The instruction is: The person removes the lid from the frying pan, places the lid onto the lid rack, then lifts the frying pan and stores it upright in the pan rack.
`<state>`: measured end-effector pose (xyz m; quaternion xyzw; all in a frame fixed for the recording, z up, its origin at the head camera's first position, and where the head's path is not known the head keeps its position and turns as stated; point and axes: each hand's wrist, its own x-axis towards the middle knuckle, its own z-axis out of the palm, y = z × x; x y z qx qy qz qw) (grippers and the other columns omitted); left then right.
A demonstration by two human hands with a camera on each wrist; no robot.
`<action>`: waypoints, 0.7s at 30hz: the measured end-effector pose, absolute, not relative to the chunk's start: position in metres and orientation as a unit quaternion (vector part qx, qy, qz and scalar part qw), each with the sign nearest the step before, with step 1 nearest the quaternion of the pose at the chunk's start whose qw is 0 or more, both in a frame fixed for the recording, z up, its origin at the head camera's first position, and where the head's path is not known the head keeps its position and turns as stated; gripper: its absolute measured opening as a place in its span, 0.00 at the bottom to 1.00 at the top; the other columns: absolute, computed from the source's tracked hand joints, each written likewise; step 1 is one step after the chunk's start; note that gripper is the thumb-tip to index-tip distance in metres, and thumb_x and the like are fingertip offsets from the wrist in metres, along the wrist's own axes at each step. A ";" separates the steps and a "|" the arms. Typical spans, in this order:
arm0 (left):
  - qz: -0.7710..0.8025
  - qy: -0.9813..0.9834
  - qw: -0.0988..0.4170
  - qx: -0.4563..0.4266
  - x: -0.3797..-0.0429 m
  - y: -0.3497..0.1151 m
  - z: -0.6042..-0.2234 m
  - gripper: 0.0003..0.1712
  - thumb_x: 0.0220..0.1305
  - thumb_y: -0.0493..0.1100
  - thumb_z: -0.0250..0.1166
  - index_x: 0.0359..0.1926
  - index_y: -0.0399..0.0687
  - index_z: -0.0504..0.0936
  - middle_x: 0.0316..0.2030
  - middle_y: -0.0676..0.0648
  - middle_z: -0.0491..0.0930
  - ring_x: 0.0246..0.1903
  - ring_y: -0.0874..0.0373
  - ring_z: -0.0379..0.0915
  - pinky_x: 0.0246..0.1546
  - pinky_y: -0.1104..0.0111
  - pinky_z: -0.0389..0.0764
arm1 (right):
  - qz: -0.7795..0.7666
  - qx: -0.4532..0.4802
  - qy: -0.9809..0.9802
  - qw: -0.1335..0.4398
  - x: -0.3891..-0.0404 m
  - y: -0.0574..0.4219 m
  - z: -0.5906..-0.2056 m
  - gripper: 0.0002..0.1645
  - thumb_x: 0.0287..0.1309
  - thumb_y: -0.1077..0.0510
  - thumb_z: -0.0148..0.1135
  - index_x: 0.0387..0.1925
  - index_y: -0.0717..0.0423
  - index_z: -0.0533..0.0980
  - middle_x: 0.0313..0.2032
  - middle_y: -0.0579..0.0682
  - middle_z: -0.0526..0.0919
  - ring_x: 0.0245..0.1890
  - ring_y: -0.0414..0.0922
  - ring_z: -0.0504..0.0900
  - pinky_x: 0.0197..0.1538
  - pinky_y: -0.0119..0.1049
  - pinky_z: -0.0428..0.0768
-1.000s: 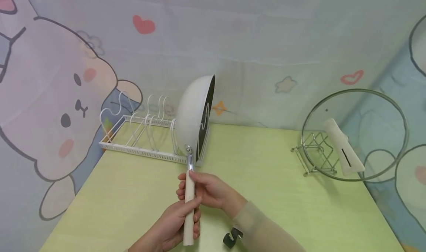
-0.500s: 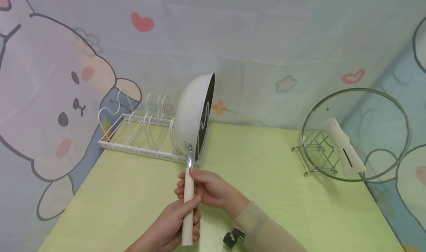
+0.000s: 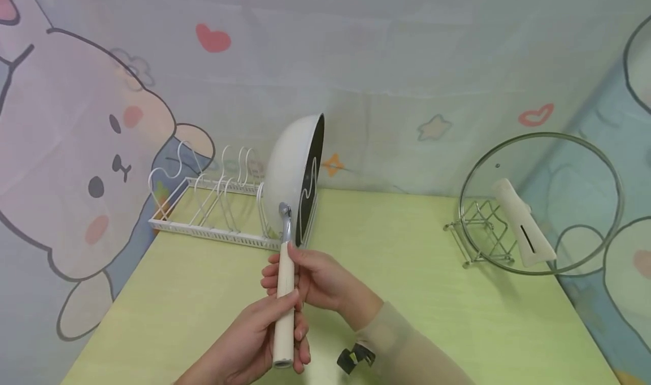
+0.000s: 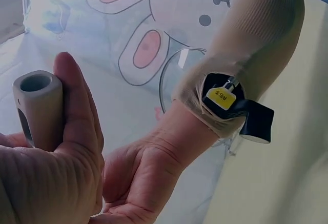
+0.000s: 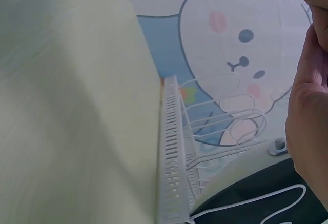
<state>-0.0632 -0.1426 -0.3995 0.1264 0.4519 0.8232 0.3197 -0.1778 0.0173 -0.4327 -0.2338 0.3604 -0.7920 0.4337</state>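
Note:
A deep white frying pan (image 3: 287, 170) with a dark inside stands on its edge in the right end of the white wire rack (image 3: 218, 235). Its cream handle (image 3: 283, 345) points toward me, and the hollow end shows in the left wrist view. My left hand (image 3: 254, 334) grips the lower part of this handle, thumb laid across the top. Higher up, close to the metal neck, my right hand (image 3: 322, 283) holds it with the thumb on top and the fingers behind. The right wrist view shows the pan's dark inside (image 5: 266, 188) beside a rack wire.
To the right, a glass lid with a cream handle (image 3: 524, 224) leans on a small metal wire stand (image 3: 456, 245). The rack's left slots hold nothing. A printed cloth (image 3: 386, 63) hangs behind the green-yellow table (image 3: 386, 232). A black strap (image 3: 356, 358) hangs at my right wrist.
The handle has risen a little and shifted slightly left, both hands moving with it. Its neck now sits higher against the pan's side. The lid and rack stay put.

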 end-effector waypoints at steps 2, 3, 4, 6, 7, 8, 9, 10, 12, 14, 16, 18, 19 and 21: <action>0.824 0.449 0.317 0.135 -0.064 -0.142 -0.398 0.16 0.89 0.53 0.44 0.50 0.45 0.66 0.32 0.55 0.83 0.32 0.59 0.90 0.36 0.65 0.91 | -0.793 -0.231 0.357 0.436 -0.178 0.018 -0.431 0.24 0.85 0.40 0.46 0.53 0.52 0.80 0.47 0.45 0.92 0.50 0.40 0.92 0.60 0.36 0.87; 0.824 0.449 0.317 0.136 -0.064 -0.142 -0.398 0.16 0.89 0.53 0.44 0.50 0.45 0.67 0.32 0.55 0.83 0.33 0.59 0.90 0.37 0.65 0.91 | -0.793 -0.230 0.355 0.438 -0.178 0.018 -0.431 0.24 0.84 0.39 0.46 0.53 0.52 0.80 0.46 0.45 0.92 0.50 0.40 0.92 0.61 0.36 0.87; 0.824 0.449 0.317 0.138 -0.064 -0.142 -0.398 0.16 0.89 0.53 0.44 0.51 0.44 0.67 0.32 0.55 0.84 0.33 0.58 0.90 0.37 0.64 0.91 | -0.793 -0.232 0.353 0.439 -0.178 0.019 -0.431 0.25 0.85 0.39 0.45 0.53 0.52 0.80 0.46 0.45 0.92 0.50 0.40 0.92 0.61 0.36 0.87; 0.826 0.444 0.318 0.139 -0.065 -0.142 -0.399 0.18 0.89 0.54 0.43 0.52 0.43 0.67 0.33 0.54 0.84 0.34 0.58 0.91 0.38 0.63 0.92 | -0.790 -0.238 0.352 0.442 -0.178 0.021 -0.433 0.27 0.85 0.37 0.43 0.54 0.50 0.80 0.47 0.45 0.92 0.51 0.40 0.91 0.60 0.35 0.87; 0.827 0.440 0.319 0.141 -0.066 -0.142 -0.400 0.19 0.89 0.55 0.42 0.54 0.43 0.66 0.34 0.54 0.84 0.35 0.58 0.91 0.39 0.63 0.92 | -0.787 -0.242 0.354 0.443 -0.178 0.022 -0.434 0.28 0.85 0.37 0.40 0.54 0.50 0.80 0.47 0.44 0.92 0.51 0.40 0.91 0.58 0.33 0.87; 0.829 0.436 0.320 0.141 -0.066 -0.143 -0.400 0.21 0.89 0.56 0.41 0.55 0.42 0.65 0.34 0.54 0.85 0.35 0.57 0.91 0.39 0.63 0.92 | -0.784 -0.245 0.358 0.444 -0.178 0.023 -0.436 0.30 0.85 0.35 0.38 0.55 0.49 0.80 0.47 0.44 0.92 0.51 0.39 0.91 0.54 0.31 0.87; 0.833 0.428 0.321 0.141 -0.067 -0.143 -0.401 0.23 0.89 0.58 0.40 0.56 0.42 0.65 0.34 0.54 0.85 0.36 0.57 0.91 0.40 0.63 0.92 | -0.781 -0.245 0.365 0.443 -0.178 0.024 -0.438 0.32 0.85 0.34 0.36 0.55 0.49 0.79 0.47 0.44 0.92 0.49 0.38 0.91 0.51 0.29 0.86; 0.836 0.422 0.321 0.142 -0.068 -0.144 -0.402 0.25 0.89 0.60 0.39 0.57 0.41 0.64 0.35 0.54 0.86 0.36 0.57 0.91 0.40 0.63 0.92 | -0.778 -0.245 0.374 0.441 -0.178 0.026 -0.439 0.33 0.85 0.33 0.35 0.56 0.49 0.79 0.48 0.44 0.92 0.49 0.38 0.91 0.49 0.29 0.86; 0.841 0.411 0.323 0.139 -0.069 -0.146 -0.404 0.29 0.88 0.64 0.36 0.58 0.42 0.63 0.36 0.53 0.87 0.37 0.58 0.91 0.42 0.63 0.92 | -0.771 -0.236 0.396 0.439 -0.180 0.031 -0.444 0.36 0.84 0.31 0.32 0.58 0.51 0.77 0.48 0.44 0.91 0.47 0.37 0.90 0.47 0.29 0.84; 0.843 0.406 0.325 0.136 -0.071 -0.148 -0.406 0.30 0.87 0.66 0.35 0.58 0.43 0.63 0.37 0.53 0.87 0.38 0.58 0.91 0.43 0.62 0.92 | -0.765 -0.222 0.417 0.438 -0.182 0.041 -0.449 0.38 0.84 0.30 0.33 0.63 0.56 0.73 0.49 0.45 0.91 0.48 0.39 0.90 0.50 0.31 0.86; 0.843 0.406 0.327 0.132 -0.072 -0.151 -0.408 0.30 0.86 0.66 0.35 0.57 0.44 0.64 0.38 0.53 0.87 0.39 0.58 0.91 0.44 0.62 0.91 | -0.759 -0.204 0.441 0.433 -0.186 0.053 -0.453 0.42 0.84 0.31 0.36 0.69 0.64 0.68 0.51 0.48 0.90 0.51 0.42 0.90 0.58 0.37 0.87; 0.843 0.406 0.329 0.128 -0.072 -0.153 -0.409 0.30 0.86 0.66 0.35 0.56 0.46 0.66 0.39 0.52 0.87 0.40 0.57 0.91 0.45 0.62 0.91 | -0.754 -0.182 0.468 0.423 -0.189 0.069 -0.456 0.47 0.83 0.31 0.39 0.74 0.70 0.62 0.54 0.51 0.89 0.54 0.45 0.90 0.62 0.42 0.87; 0.843 0.406 0.329 0.127 -0.073 -0.154 -0.410 0.30 0.86 0.66 0.35 0.55 0.46 0.67 0.39 0.52 0.87 0.40 0.57 0.92 0.46 0.61 0.91 | -0.753 -0.171 0.480 0.416 -0.190 0.079 -0.458 0.48 0.83 0.31 0.41 0.76 0.72 0.60 0.55 0.53 0.88 0.55 0.47 0.90 0.64 0.43 0.86; 0.842 0.409 0.329 0.123 -0.074 -0.156 -0.412 0.30 0.86 0.67 0.35 0.54 0.46 0.69 0.40 0.52 0.87 0.40 0.57 0.92 0.46 0.61 0.91 | -0.749 -0.152 0.507 0.397 -0.194 0.100 -0.459 0.49 0.84 0.33 0.42 0.77 0.74 0.57 0.59 0.58 0.86 0.57 0.49 0.89 0.65 0.46 0.85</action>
